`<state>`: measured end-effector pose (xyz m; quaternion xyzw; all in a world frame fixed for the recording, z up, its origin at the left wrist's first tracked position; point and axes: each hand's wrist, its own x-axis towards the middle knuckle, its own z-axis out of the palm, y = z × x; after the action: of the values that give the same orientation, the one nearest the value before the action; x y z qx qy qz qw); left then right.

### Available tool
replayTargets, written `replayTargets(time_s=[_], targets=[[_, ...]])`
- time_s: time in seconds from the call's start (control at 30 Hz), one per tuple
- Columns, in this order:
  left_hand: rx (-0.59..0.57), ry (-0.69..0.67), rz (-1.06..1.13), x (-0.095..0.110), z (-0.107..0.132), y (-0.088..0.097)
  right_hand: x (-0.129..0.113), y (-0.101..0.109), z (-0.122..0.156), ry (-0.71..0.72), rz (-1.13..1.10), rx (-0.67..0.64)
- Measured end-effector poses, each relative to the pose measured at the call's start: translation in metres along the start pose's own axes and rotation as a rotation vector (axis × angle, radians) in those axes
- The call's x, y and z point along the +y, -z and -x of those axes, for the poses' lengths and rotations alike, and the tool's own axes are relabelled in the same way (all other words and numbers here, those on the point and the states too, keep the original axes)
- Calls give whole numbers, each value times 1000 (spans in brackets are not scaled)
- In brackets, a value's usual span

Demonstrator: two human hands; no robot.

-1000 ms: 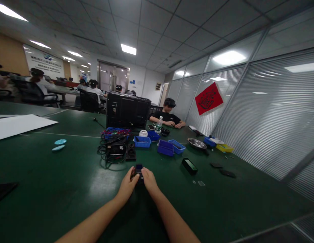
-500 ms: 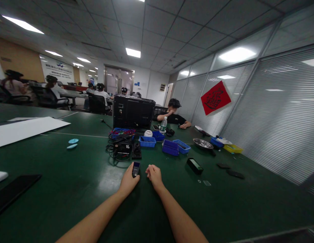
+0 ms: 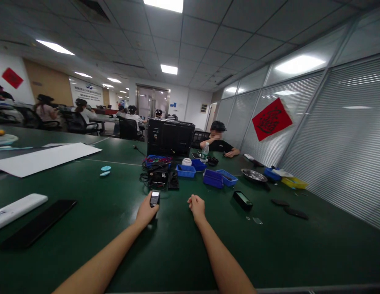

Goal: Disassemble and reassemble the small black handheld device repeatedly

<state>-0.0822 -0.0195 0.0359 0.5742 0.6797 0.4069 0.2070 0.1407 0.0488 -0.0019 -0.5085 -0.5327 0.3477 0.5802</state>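
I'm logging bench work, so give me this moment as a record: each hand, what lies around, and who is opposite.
Left hand: grips a small dark device
Right hand: loosely curled, apart from the device
Surface: green table
Beyond the hands: black box, cables, blue bin
Right side: metal dish, black case
Opposite: person in a dark top

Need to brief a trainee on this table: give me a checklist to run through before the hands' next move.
1. Left hand gripping the small black device: ok, fingers wrapped around it.
2. Right hand free: cannot tell; its curled fingers could hide something small.
3. Device's screen lit: cannot tell; the bright patch may be a reflection.
4. Cables off the device: cannot tell; they lie just beyond it.
5. Water bottle upright: ok.
6. Co-worker's hand away from the device: ok, across the table.
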Motion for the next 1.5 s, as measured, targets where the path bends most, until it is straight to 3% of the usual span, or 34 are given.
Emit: replayTargets(time_s=[0.17, 0.43, 0.53, 0.7, 0.83, 0.97, 1.1, 1.23, 1.5], targets=[[88, 130, -140, -30, -19, 40, 4, -1, -3, -11, -40, 0], [242, 233, -239, -76, -44, 106, 0, 1, -16, -121, -333, -7], [326, 252, -225, -87, -48, 117, -3, 5, -20, -149, -384, -10], [581, 312, -124, -98, -46, 126, -6, 18, -19, -239, -542, 12], [670, 376, -61, -104, -43, 133, -11, 30, -17, -272, -631, 0], [642, 349, -123, -105, -46, 135, -15, 35, -17, -319, -591, 64], [480, 260, -302, -96, -47, 130, -16, 32, -15, -397, -524, 97], [354, 304, -332, -89, -46, 130, -16, 28, -11, -420, -502, 91], [331, 318, -320, -87, -43, 133, -18, 25, -9, -427, -486, 67]])
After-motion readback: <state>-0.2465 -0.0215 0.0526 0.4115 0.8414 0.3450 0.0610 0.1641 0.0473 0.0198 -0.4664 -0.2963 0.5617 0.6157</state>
